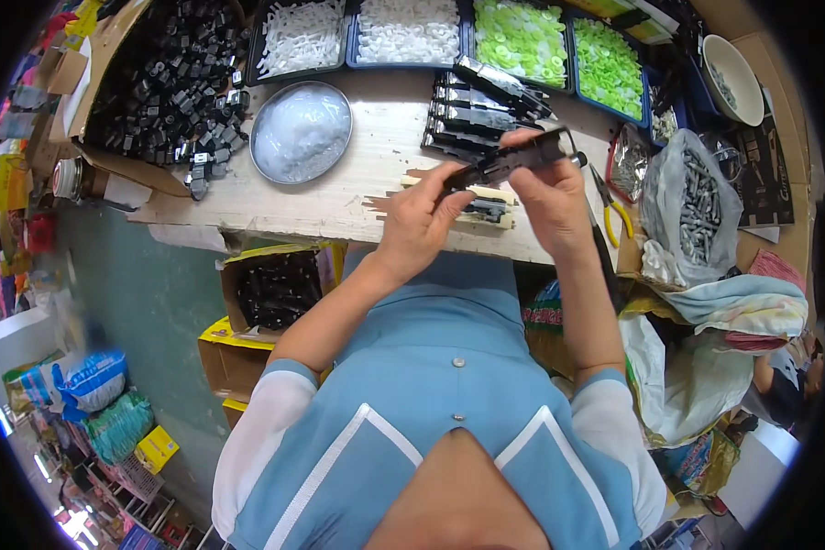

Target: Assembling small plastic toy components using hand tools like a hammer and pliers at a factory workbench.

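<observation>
Black part point(498, 167), gripped by the left hand point(416, 214) and right hand point(552, 194); round dish point(301, 133) at its nine o'clock.

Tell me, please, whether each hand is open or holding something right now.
Left hand: closed, holding a black part.
Right hand: closed, holding apparently the same black part, farther right.

At left are a blue bag point(98, 380), a green bag point(121, 427) and a yellow box point(157, 449); at right lies a pale cloth point(742, 304).
</observation>
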A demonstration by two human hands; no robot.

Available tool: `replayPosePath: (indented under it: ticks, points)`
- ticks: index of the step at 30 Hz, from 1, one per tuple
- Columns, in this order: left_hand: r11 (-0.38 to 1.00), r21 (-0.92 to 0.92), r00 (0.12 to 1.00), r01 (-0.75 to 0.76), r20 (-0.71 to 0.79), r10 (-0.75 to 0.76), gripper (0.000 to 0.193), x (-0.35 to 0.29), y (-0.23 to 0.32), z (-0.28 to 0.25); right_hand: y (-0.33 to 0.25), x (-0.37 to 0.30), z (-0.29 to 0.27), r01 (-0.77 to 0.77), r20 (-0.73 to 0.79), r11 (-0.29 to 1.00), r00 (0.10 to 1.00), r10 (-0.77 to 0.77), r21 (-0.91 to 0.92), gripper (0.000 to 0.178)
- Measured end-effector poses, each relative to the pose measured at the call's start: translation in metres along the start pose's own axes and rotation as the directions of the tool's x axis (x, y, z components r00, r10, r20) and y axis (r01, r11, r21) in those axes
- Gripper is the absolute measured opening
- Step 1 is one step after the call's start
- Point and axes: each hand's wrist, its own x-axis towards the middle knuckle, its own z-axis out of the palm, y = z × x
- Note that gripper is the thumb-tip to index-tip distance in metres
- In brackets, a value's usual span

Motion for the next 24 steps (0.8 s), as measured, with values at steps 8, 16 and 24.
replayPosePath:
  ticks: [8,16,24]
  points:
    - [0.992,0.086,0.991,0.096,-0.098,-0.088,0.039,-0.016,-0.015,-0.039,0.000,-0.011,0.007,0.424,0.390,0.157,0.897,-0.208,-0.892,0.039]
    - [0.931,0.359,0.993,-0.064,-0.070,0.095,0.050,-0.025,-0.037,-0.048,0.041,-0.012,0.010,0.413,0.419,-0.109,0.907,-0.038,-0.904,0.033]
    - [0.943,0.323,0.997,-0.072,0.027,0.067,0.049,-0.018,-0.041,-0.040,0.052,-0.008,0.016,0.422,0.433,-0.164,0.901,-0.031,-0.892,0.033]
